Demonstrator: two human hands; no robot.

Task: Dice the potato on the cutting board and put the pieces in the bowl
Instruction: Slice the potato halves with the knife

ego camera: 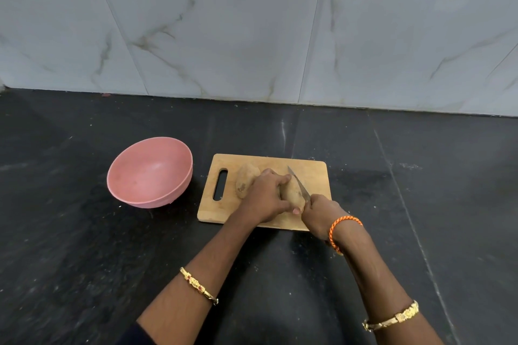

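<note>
A wooden cutting board (311,173) with a handle slot lies on the dark counter. Two brown potato pieces lie on it: one potato half (244,180) lies free at the left, the other potato half (294,193) is held by my left hand (266,199), fingers curled over it. My right hand (321,214) grips the handle of a knife (298,181), whose blade rests against the right side of the held piece, tip pointing away from me. A pink bowl (150,173), holding nothing, stands left of the board.
The black stone counter (420,190) stretches on all sides. A marble-tiled wall (252,36) rises behind it. Bangles and an orange thread band circle my wrists.
</note>
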